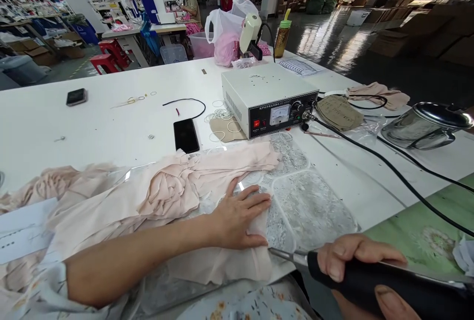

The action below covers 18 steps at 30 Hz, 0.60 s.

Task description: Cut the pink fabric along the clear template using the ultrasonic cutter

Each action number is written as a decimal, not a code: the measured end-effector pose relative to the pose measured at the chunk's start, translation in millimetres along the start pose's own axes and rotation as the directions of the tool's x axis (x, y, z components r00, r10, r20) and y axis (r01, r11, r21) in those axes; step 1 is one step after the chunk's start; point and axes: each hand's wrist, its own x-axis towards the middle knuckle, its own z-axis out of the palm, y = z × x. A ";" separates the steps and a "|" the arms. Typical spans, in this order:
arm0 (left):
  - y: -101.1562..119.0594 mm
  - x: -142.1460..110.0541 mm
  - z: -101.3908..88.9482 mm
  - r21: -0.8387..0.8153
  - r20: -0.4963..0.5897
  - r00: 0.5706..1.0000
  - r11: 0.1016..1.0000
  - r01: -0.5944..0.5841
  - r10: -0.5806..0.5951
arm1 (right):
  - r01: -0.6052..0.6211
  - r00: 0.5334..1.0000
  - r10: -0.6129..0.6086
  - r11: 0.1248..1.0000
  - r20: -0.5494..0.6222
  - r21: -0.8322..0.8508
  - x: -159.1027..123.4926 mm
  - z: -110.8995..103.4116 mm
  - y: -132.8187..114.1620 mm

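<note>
My left hand (242, 216) lies palm down with its fingers spread, resting on a pale pink fabric piece (222, 265) on the scuffed clear sheet. In my right hand (365, 256) is a handheld ultrasonic cutter (392, 285) with a thick black handle; my fingers are wrapped round it. Its narrow metal tip points left and touches or nearly touches the fabric's right edge, close to my left thumb. More pink fabric (166, 186) is heaped loosely beyond and to the left of my left forearm.
A white power unit (274, 98) stands ahead, its black cable (370, 149) running right. A phone (186, 136), white elastic loops (220, 115), brown pattern pieces (338, 112) and a steel pot (418, 125) lie about the table. People sit at sewing machines (161, 6) behind.
</note>
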 end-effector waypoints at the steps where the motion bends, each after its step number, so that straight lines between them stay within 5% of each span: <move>1: -0.4 0.0 0.6 -0.008 -0.005 1.000 1.000 -0.001 0.001 | 0.009 1.000 -0.009 1.000 -0.007 0.004 1.3 -1.2 0.5; 18: -4.8 -0.6 3.7 -0.012 -0.013 1.000 1.000 -0.029 0.029 | 0.030 0.999 -0.029 0.999 0.018 -0.027 12.6 3.0 15.1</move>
